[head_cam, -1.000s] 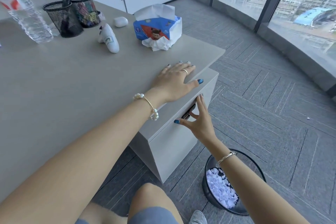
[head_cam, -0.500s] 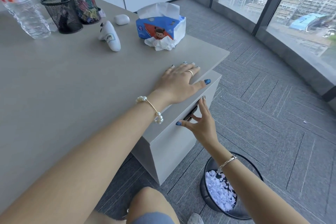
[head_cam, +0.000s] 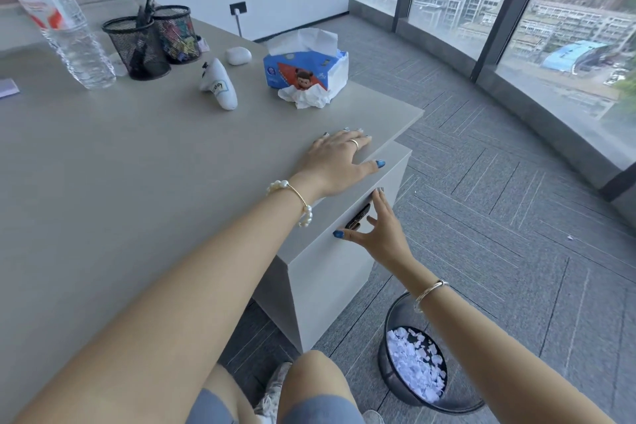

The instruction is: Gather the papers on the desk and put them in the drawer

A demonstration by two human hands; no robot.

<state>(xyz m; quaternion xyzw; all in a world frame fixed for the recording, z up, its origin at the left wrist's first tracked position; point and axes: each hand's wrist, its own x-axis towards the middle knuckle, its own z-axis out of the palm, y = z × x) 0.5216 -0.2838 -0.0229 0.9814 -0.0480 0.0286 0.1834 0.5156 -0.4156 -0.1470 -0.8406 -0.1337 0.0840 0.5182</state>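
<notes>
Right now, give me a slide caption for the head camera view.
Left hand flat on the desk, right hand at the closed drawer's handle.

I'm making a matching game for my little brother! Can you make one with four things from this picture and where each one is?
Things:
1. left hand
2. right hand
3. tissue box
4. bin

Places:
A. on the floor, holding torn white paper
B. flat on the desk near its edge
C. at the dark handle on the drawer front
D. on the desk, beside a white controller

Pairs: 1-B, 2-C, 3-D, 4-A
</notes>
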